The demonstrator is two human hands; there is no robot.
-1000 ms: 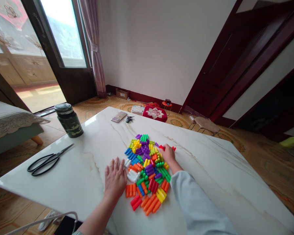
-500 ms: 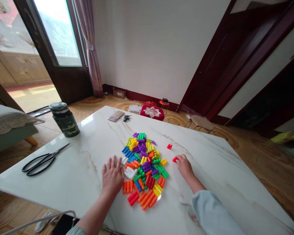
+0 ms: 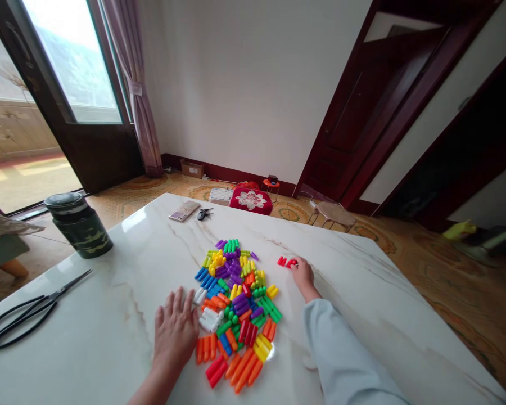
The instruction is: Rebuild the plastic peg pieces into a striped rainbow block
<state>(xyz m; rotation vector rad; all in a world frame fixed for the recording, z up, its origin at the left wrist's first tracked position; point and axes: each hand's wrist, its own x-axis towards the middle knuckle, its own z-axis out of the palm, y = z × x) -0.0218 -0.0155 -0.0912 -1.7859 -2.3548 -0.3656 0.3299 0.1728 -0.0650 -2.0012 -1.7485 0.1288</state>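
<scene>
A pile of small, rounded plastic toy pieces (image 3: 240, 304) in many colours, several joined in rows, lies on the white marble-patterned table (image 3: 346, 349). My left hand (image 3: 176, 326) lies open with its fingers spread at the pile's left side, close to the white pieces (image 3: 211, 320). Beyond the pile on the right, my right hand (image 3: 304, 278) pinches a red plastic piece (image 3: 292, 262), partly hidden by the fingers. Right beside it sits another red piece (image 3: 281, 261); whether the two touch I cannot tell.
Black-handled scissors (image 3: 34, 315) lie on the left, with a dark green jar (image 3: 84, 232) behind them. A phone (image 3: 184, 211) and keys (image 3: 204, 214) rest near the table's far edge. Stools (image 3: 333, 214) stand on the floor beyond.
My right hand has moved away from me with the red piece, bringing it beside the other red one. My left hand stays by the pile. The view has shifted to the right.
</scene>
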